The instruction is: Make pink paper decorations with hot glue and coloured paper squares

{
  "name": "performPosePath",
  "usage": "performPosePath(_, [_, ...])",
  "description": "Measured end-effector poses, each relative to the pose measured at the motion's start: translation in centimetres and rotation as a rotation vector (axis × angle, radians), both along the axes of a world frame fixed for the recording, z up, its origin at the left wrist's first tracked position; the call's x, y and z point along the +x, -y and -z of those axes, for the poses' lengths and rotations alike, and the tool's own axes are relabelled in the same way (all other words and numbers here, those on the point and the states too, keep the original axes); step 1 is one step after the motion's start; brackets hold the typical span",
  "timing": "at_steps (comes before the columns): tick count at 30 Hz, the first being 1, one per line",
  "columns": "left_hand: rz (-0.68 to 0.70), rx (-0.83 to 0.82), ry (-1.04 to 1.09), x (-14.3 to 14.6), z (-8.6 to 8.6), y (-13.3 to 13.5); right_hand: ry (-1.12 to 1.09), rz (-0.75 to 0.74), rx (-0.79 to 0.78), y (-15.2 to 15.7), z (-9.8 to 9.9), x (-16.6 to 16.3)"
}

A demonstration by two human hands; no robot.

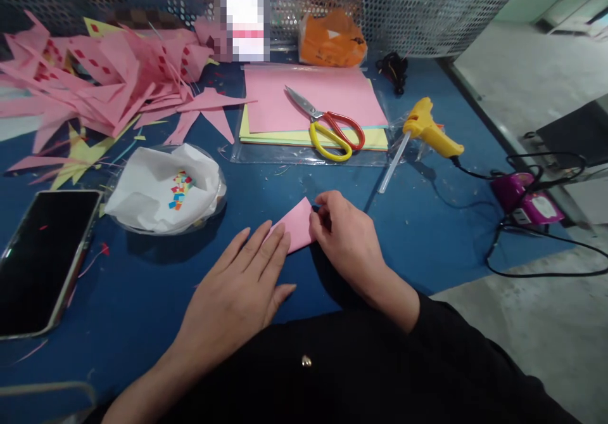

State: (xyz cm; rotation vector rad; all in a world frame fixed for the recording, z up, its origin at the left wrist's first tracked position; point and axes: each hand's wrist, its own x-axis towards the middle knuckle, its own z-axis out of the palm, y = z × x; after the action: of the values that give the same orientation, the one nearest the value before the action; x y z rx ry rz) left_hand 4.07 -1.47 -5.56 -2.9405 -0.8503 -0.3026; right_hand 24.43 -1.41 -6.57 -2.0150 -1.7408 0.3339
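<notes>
A small folded piece of pink paper [300,224] lies on the blue tabletop [266,180] in front of me. My left hand [242,272] rests flat with its fingers stretched over the paper's left part, hiding some of it. At the paper's right edge, my right hand [349,237] has its fingers curled and pinched together on that edge. Beyond the hands, scissors [316,116] with one red and one yellow handle lie on a stack of pink and yellow paper sheets [266,94].
Left of my hands stands a paper-lined bowl [137,189] with small coloured paper bits; a phone [47,259] lies further left. Pink paper stars [118,88] pile up behind. A yellow glue gun [430,129] stands at right, its cord near a purple device [525,199].
</notes>
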Motion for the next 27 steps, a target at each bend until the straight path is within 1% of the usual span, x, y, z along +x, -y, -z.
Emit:
performPosePath(2, [0.043, 0.009, 0.002, 0.3, 0.0, -0.1, -0.006, -0.005, 0.0, 0.0, 0.1, 0.0])
performPosePath(5, [0.085, -0.022, -0.017, 0.6, 0.0, -0.1, -0.007, -0.01, -0.003, 0.0, 0.1, 0.0])
performPosePath(12, [0.091, -0.09, -0.037, 0.6, 0.3, -0.1, -0.018, -0.007, -0.016, -0.2, 0.1, 0.0])
performPosePath(15, [0.081, -0.1, -0.033, 0.5, 0.5, -0.1, -0.112, -0.016, 0.058, -0.2, -0.1, 0.6])
performPosePath(17, [0.075, -0.1, -0.034, 0.5, 0.6, 0.0, -0.184, 0.004, 0.151, 0.0, -0.5, 1.1])
performPosePath(19, [0.074, -0.101, -0.035, 0.5, 0.6, 0.0, -0.199, 0.002, 0.257, 0.6, -0.9, 1.7])
performPosePath(20, [0.074, -0.103, -0.037, 0.5, 0.6, 0.0, -0.168, -0.034, 0.305, 1.1, -1.1, 1.9])
performPosePath(21, [0.072, -0.106, -0.038, 0.6, 0.6, 0.0, -0.117, -0.105, 0.345, 1.6, -1.3, 2.1])
performPosePath(23, [0.07, -0.112, -0.037, 0.6, 0.6, 0.0, 0.008, -0.336, 0.377, 2.9, -1.4, 2.3])
performPosePath(25, [0.071, -0.12, -0.035, 0.6, 0.6, 0.1, 0.089, -0.575, 0.344, 4.1, -1.4, 2.3])
performPosePath(26, [0.07, -0.124, -0.033, 0.6, 0.7, 0.1, 0.102, -0.657, 0.312, 4.6, -1.2, 2.2])
performPosePath(27, [0.068, -0.128, -0.03, 0.6, 0.7, 0.1, 0.106, -0.707, 0.276, 5.1, -1.1, 2.2])
